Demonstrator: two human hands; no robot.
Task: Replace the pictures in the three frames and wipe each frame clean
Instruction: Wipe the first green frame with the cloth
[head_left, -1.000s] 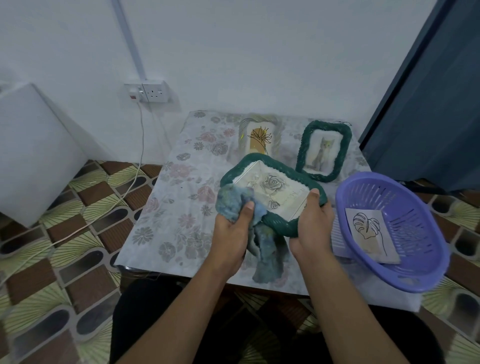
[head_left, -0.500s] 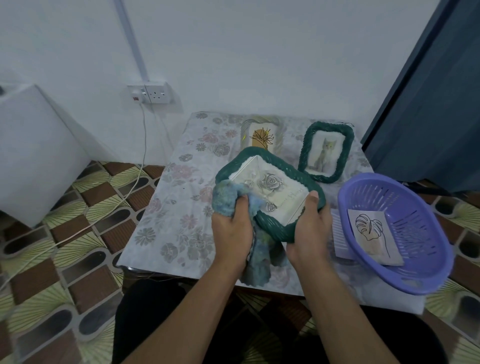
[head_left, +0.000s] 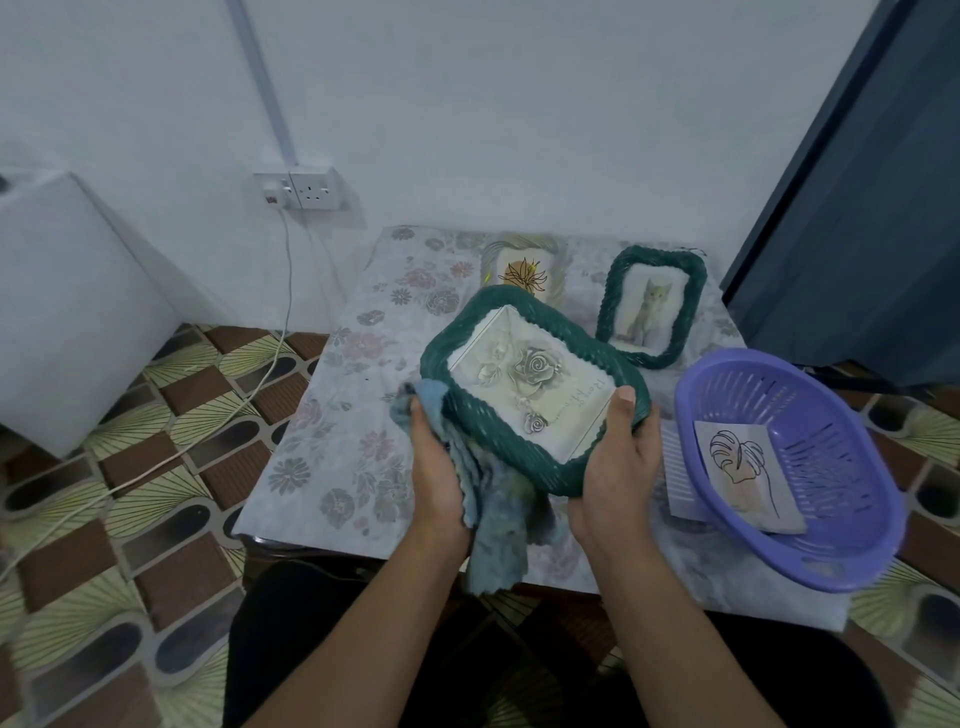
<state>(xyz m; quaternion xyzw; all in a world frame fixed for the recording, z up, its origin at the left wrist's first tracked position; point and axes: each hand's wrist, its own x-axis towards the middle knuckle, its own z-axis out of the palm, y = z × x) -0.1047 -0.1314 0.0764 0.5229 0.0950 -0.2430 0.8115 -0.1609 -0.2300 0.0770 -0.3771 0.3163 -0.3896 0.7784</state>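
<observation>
**Wiping the rose frame.** We see the green woven frame (head_left: 524, 462), with its rose picture (head_left: 530, 374), held tilted over the near part of the floral-covered table (head_left: 337, 415). Our right hand (head_left: 618, 457) grips the frame's rim at 4 o'clock, with the thumb laid over the weave and the fingers hidden beneath. Our left hand (head_left: 436, 467) is curled round a blue cloth (head_left: 493, 519), bunching it against the rim at 9 o'clock. The cloth's loose end hangs below the frame. From this frame, a cream frame (head_left: 498, 254) with a gold flower drawing lies at 12 o'clock. A second green frame (head_left: 608, 312) showing a cat picture (head_left: 649, 306) lies at 2 o'clock. At 4 o'clock a purple basket (head_left: 852, 566) holds a leaf drawing (head_left: 743, 467).
</observation>
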